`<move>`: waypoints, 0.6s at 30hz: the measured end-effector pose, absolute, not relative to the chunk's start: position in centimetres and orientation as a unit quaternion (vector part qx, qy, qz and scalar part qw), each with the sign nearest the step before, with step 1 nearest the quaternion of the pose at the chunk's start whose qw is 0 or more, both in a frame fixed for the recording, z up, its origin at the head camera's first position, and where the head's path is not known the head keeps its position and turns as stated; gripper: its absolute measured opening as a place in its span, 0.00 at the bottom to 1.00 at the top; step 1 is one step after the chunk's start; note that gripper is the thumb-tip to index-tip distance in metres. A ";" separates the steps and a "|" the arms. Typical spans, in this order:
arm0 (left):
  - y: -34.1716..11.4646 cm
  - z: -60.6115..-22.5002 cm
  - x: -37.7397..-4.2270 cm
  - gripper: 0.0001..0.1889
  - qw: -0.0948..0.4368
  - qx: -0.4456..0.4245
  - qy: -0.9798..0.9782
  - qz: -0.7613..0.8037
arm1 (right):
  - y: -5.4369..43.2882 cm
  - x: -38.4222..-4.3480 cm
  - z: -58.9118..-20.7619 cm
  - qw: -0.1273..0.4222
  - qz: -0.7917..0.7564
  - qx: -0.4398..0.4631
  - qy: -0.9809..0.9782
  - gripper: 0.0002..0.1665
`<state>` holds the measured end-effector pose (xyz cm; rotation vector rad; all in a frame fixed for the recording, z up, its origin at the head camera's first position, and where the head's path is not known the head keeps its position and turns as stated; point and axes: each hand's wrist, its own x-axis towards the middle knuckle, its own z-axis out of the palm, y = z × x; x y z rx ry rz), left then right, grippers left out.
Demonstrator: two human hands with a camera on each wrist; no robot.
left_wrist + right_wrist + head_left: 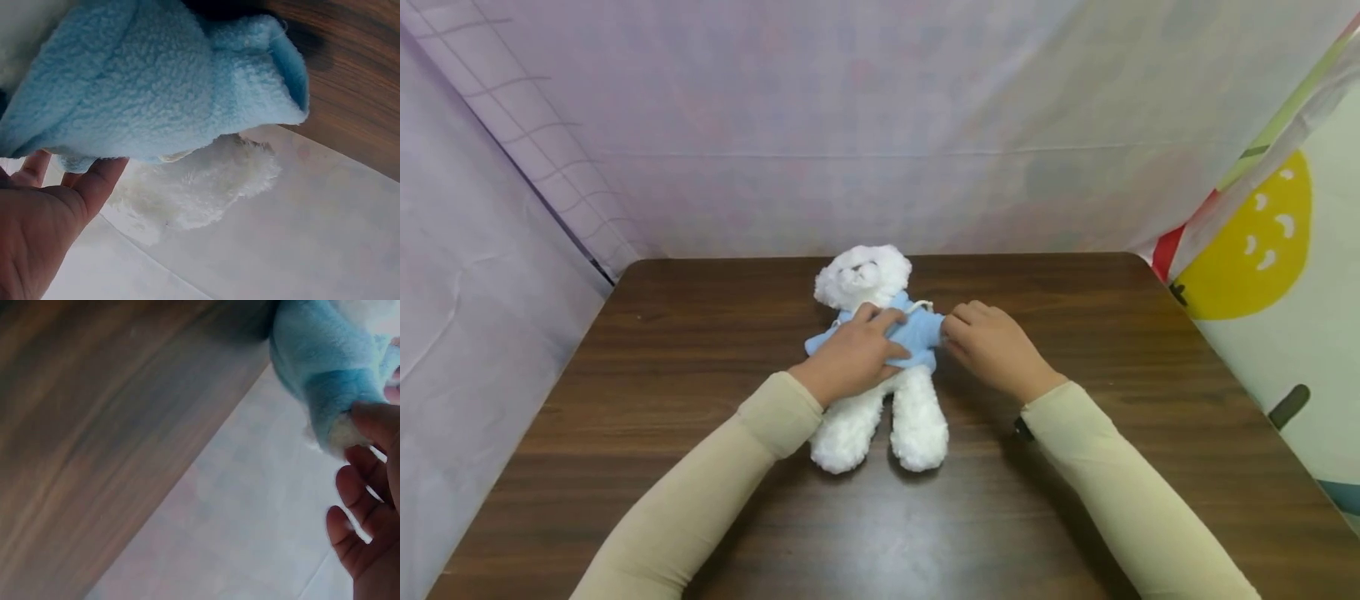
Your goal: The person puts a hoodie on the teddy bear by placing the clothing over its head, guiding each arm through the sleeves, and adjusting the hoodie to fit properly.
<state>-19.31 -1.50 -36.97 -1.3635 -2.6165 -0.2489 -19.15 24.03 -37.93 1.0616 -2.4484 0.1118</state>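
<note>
A white fluffy teddy bear point(919, 421) lies on its back on the table, its head toward the far edge. It wears a light blue fleece top point(917, 333) with a pale cord at the neck. My left hand point(856, 354) rests on the chest of the top, its fingers fairly straight and spread. At the bear's arm on the right, my right hand point(992, 343) pinches the white paw point(345, 434) at the cuff between thumb and forefinger. The other sleeve point(265, 75) has a cuff through which no paw shows in the left wrist view.
The dark brown wooden table point(662, 392) reaches back to a pale hanging cloth point(925, 108). Another cloth with a yellow print point(1258, 250) hangs along the right side. A dark band point(1022, 429) shows under my right cuff.
</note>
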 end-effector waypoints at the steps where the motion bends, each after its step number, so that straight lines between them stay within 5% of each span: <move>1: -1.5 -37.0 -19.3 0.13 0.092 -0.458 -0.880 -0.083 | 24.0 -19.2 -37.9 0.242 0.037 0.388 -0.889 0.11; 8: -1.5 -37.2 -19.0 0.09 0.142 -0.461 -0.875 -0.045 | 24.0 -19.5 -37.6 0.294 0.039 0.355 -0.887 0.14; 18: -1.5 -37.0 -18.8 0.08 0.128 -0.447 -0.884 -0.049 | 25.7 -20.9 -37.7 0.290 0.068 0.334 -0.894 0.19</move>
